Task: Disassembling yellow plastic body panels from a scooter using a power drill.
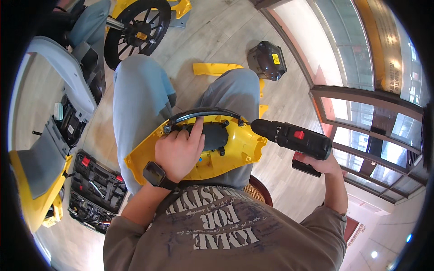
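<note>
Across my lap rests a yellow plastic scooter panel [239, 142], its ribbed inner side facing up. A dark housing [216, 137] sits in its middle, and a curved black trim strip [205, 111] runs along its far edge. My left hand [181, 149] lies on the panel and the housing, index finger stretched toward the strip. In my right hand [314, 162] is a black cordless drill [294, 137] with a red switch, gripped by the handle. The drill's tip meets the panel near the right end of the strip; the exact contact is too small to make out.
An open tool case [97, 185] lies on the floor at the left, beside a yellow and grey scooter body [40, 167]. A wheel [138, 34] stands far left. Ahead are a yellow strip [214, 68] and a dark glossy box [266, 61]. Glass doors [357, 108] line the right.
</note>
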The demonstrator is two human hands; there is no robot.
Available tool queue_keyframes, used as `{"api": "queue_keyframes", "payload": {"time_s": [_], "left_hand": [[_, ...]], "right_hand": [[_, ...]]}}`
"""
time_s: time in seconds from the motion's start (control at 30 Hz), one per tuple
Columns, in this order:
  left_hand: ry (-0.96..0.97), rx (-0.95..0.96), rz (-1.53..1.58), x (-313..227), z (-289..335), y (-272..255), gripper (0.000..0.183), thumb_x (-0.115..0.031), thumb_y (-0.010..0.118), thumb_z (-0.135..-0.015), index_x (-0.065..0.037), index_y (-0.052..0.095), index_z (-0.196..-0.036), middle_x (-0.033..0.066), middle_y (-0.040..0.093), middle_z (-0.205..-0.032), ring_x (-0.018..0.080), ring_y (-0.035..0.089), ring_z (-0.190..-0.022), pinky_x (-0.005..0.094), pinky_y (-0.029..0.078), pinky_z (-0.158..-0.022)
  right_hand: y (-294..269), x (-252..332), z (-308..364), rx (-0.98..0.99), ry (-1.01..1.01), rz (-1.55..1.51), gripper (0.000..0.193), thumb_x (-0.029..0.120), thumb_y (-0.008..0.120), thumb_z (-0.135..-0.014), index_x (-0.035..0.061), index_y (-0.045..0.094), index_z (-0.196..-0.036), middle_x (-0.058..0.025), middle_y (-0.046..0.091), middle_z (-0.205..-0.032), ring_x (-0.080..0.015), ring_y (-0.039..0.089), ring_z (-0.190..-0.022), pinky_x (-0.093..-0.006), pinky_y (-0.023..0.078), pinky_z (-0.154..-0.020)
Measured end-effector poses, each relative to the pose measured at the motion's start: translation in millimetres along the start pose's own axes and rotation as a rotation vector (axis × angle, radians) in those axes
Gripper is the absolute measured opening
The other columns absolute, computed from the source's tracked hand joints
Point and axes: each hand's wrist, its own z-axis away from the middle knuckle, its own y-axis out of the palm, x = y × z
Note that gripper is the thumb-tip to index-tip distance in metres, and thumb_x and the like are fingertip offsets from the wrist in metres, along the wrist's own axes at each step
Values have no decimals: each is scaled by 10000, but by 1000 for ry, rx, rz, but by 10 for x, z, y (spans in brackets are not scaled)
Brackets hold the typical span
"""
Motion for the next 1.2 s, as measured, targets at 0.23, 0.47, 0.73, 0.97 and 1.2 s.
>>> {"api": "queue_keyframes", "payload": {"time_s": [0.23,0.47,0.73,0.97,1.2], "left_hand": [[11,23,23,-1,-13,0,474,-271,706,-884,-135,664,-1336,25,572,-617,201,613,-546,346,514,-505],[-10,49,47,7,2,0,471,-279,701,-913,-136,644,-1358,38,586,-634,228,619,-540,367,514,-515],[-12,88,-1,11,-7,1,511,-301,698,-910,-139,631,-1390,35,583,-627,218,609,-533,365,500,-512],[-16,124,-23,12,-9,0,548,-310,698,-913,-130,614,-1423,33,583,-625,212,607,-536,357,501,-513],[-35,147,-20,-1,-23,-29,563,-321,680,-929,-148,592,-1458,32,588,-623,213,612,-541,355,507,-517]], "right_hand": [[17,72,-29,37,-15,16,285,61,829,-816,45,707,-1072,-23,737,-901,-106,662,-814,-300,552,-768],[40,93,-27,34,-11,93,316,90,847,-799,35,707,-1077,-40,726,-850,-115,648,-772,-300,537,-754],[99,510,-39,-61,-118,246,392,156,898,-765,55,717,-1098,-77,738,-982,-180,696,-886,-336,551,-817],[-31,805,-228,43,-72,411,423,163,843,-742,-11,698,-1100,-160,733,-851,-271,712,-757,-345,542,-754],[-108,850,-384,200,-30,501,353,159,830,-742,21,683,-1032,-108,702,-789,-237,680,-724,-359,537,-750]]}}
